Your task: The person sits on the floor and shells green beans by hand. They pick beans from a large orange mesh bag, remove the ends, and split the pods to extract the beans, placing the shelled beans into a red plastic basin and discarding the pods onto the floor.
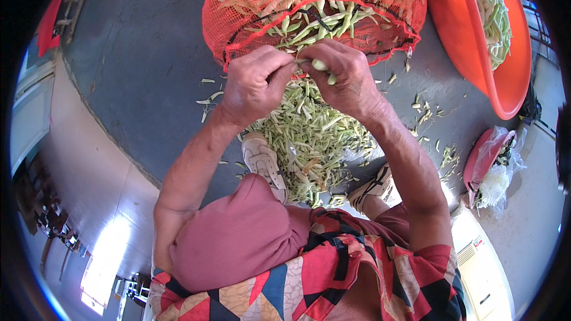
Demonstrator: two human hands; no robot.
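Both of my hands meet above the floor in front of a red mesh sack [218, 22]. The sack's mouth faces me, and green bean pods [332, 22] lie inside and at its opening. My right hand [345, 73] is closed around green beans [319, 64], whose pale ends show between the fingers. With thumb and forefinger, my left hand [256, 82] pinches at a thin bean end beside the right fingertips. Below the hands, between my shoes, lies a heap of bean trimmings [312, 142]. How many beans the right hand holds is hidden.
A tilted orange basin [464, 44] at the right holds a pile of beans [493, 22]. Nearer me stands a pink container [482, 160] with clear plastic in it. Loose scraps [424, 111] dot the grey floor [142, 53]. A pale shoe [263, 160] touches the heap's left side.
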